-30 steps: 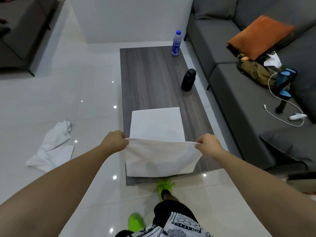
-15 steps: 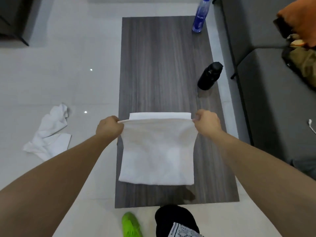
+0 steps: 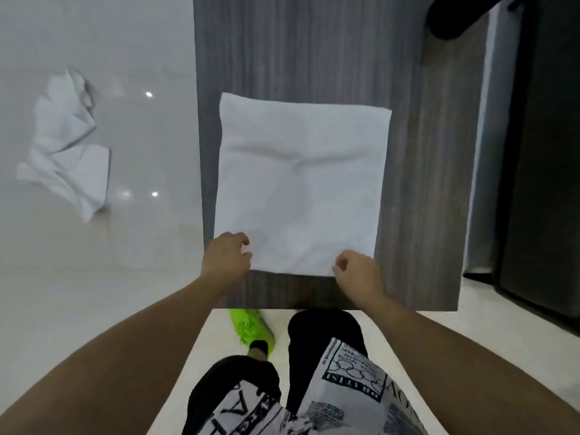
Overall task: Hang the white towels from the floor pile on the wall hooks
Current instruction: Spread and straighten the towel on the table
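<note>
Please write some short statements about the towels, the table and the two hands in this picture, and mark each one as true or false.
1. A folded white towel lies flat on the grey wooden table. True.
2. The crumpled towels on the floor lie to the right of the table. False: they lie to its left.
3. Both hands are at the near edge of the folded towel, the left hand at its left corner and the right hand at its right corner. True.
4. A green shoe rests on the table. False: it is on the floor, at the table's near edge.
</note>
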Tool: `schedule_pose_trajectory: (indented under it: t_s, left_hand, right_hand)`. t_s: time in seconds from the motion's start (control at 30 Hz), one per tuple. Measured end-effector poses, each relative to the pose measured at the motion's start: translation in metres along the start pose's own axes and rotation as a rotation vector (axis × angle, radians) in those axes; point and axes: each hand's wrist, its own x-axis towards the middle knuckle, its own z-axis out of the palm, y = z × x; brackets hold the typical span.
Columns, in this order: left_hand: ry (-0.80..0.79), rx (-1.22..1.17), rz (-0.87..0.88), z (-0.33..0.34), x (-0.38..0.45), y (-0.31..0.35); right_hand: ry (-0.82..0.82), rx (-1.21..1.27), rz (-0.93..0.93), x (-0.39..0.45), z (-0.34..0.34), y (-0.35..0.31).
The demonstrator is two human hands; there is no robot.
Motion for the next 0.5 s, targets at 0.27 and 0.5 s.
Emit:
schedule_pose_trajectory:
  t_s: [0.27, 0.5]
  left_hand:
    - [0.173, 0.412, 0.601, 0.075, -0.012, -0.008]
    - [0.260, 0.501, 0.678, 0.076, -0.003, -0.014]
  right_hand:
    - [0.299, -0.519, -0.558, 0.004, 0.092, -0.013]
    - [0.404, -0.586, -0.536, 0.004, 0.099, -0.011]
